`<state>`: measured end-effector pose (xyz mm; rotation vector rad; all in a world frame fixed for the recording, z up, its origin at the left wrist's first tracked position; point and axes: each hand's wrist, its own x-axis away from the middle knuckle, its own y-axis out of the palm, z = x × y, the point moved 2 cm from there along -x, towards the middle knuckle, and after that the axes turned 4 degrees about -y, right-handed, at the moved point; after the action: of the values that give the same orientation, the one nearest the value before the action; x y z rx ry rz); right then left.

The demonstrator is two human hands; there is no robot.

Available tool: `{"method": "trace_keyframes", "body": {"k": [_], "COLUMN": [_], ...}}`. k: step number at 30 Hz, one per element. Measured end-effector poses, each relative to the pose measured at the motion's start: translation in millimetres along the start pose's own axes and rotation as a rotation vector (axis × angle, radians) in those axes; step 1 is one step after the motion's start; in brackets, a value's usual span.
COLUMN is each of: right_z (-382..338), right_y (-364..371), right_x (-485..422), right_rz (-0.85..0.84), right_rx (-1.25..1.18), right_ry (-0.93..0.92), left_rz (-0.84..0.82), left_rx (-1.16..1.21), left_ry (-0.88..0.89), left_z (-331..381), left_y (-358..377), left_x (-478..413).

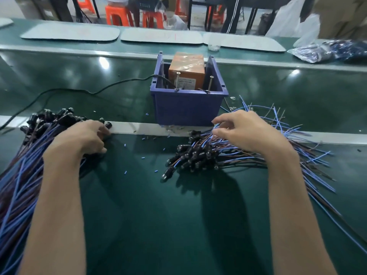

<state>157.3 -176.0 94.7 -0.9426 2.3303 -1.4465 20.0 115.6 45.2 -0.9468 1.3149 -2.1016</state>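
While open mat (pixel 139 195) lies between, left hand (pixel 83 138) grips left bundle (pixel 25 165), right hand (pixel 245 132) pinches right pile (pixel 200 155)

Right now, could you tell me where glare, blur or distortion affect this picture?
Head view: lamp glare dots the belt. Head view: the bags at top right are smeared by blur. Head view: the wide lens bows the far rail. Head view: left hand, right hand and wires are sharp, with soft shadows falling toward the camera.

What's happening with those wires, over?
Left hand grips left wire bundle. Right hand pinches into right wire pile. Blue bin behind, nothing blocking.
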Motion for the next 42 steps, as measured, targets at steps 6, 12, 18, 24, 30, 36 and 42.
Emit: {"method": "trace_keyframes", "body": {"k": [6, 12, 18, 24, 30, 36, 42], "right_z": [-1.0, -19.1, -48.6, -59.0, -48.3, -48.7, -52.8], "right_y": [-1.3, 0.6, 17.2, 25.8, 9.5, -4.3, -8.3], "right_x": [0.9, -0.2, -2.2, -4.3, -4.7, 4.8, 9.9], "right_rz": [0.018, 0.172, 0.109, 0.133, 0.404, 0.545, 0.471], "right_rx": [-0.041, -0.232, -0.486, -0.738, -0.882, -1.015, -1.046], "right_ry": [-0.043, -0.213, -0.368, -0.469, -0.391, -0.464, -0.504], "left_rz": [0.038, 0.36, 0.576, 0.223, 0.045, -0.475, -0.39], "left_rx": [0.092, 0.221, 0.496, 0.687, 1.254, 1.577, 1.983], "left_ry": [-0.012, 0.051, 0.546, 1.064, 0.728, 0.193, -0.007], "left_z": [-1.0, 22.9, 85.5, 134.6, 143.0, 144.0, 134.0], "left_y": [-6.6, -31.1, -49.3, -37.2, -27.4, -9.8, -13.2], "left_x": [3.9, 22.0, 79.9, 128.0, 127.9, 111.2, 97.3]}}
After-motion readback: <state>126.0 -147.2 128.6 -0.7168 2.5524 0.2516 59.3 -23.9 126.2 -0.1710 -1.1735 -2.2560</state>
